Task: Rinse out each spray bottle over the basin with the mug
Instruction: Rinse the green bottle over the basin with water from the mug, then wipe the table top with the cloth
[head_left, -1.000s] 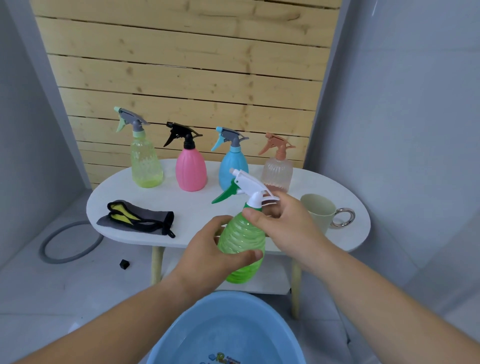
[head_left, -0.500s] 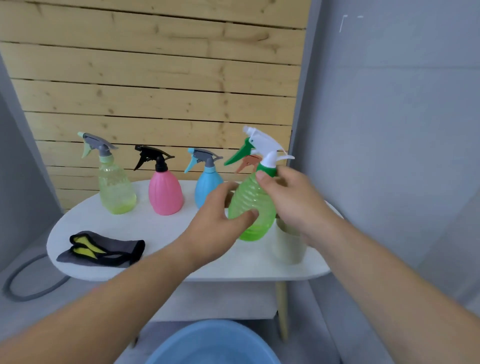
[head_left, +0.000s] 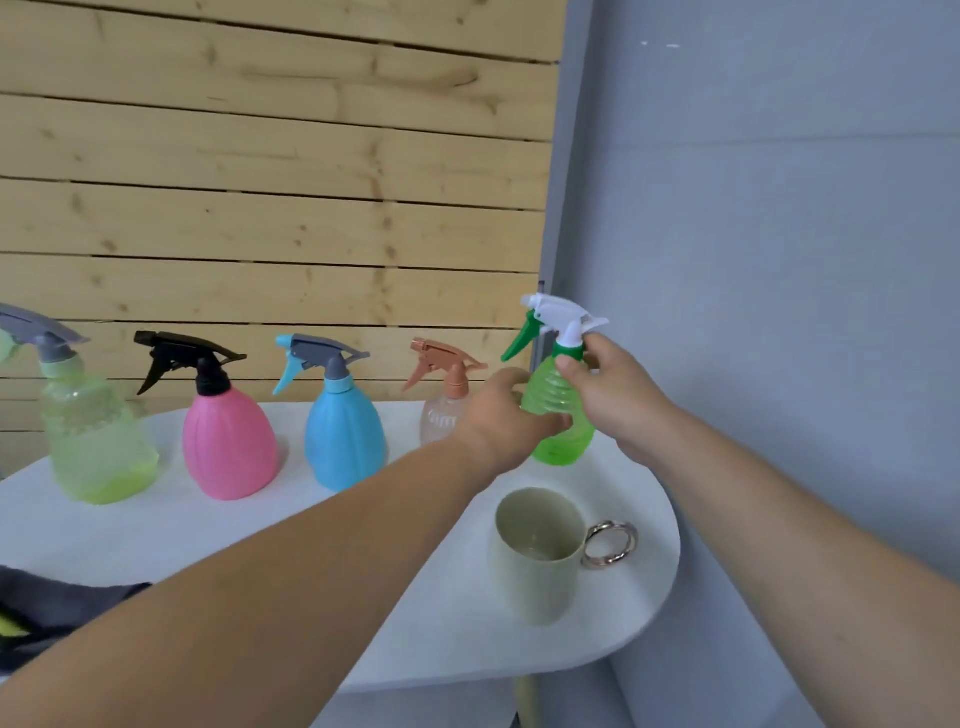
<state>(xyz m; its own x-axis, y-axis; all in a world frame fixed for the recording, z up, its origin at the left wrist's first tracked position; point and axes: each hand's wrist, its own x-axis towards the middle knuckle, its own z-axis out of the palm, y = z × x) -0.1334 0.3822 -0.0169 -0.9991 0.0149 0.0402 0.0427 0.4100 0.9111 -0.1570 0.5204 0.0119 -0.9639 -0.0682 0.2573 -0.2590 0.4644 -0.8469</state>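
While hands (head_left: 511, 415) grip it, green bottle (head_left: 558, 415) stands upright.

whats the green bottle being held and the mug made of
Green spray bottle: glossy translucent plastic, ribbed; light passes through it. Mug: pale green with a matte look, ceramic or plastic, unclear which. Its ring handle shines like polished metal.

Both hands (head_left: 509, 415) gripping green spray bottle (head_left: 558, 415), table (head_left: 415, 623)

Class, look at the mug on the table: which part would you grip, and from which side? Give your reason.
Grip the ring handle, coming from the right: the mug stands upright with that handle sticking out to its right, over bare table.
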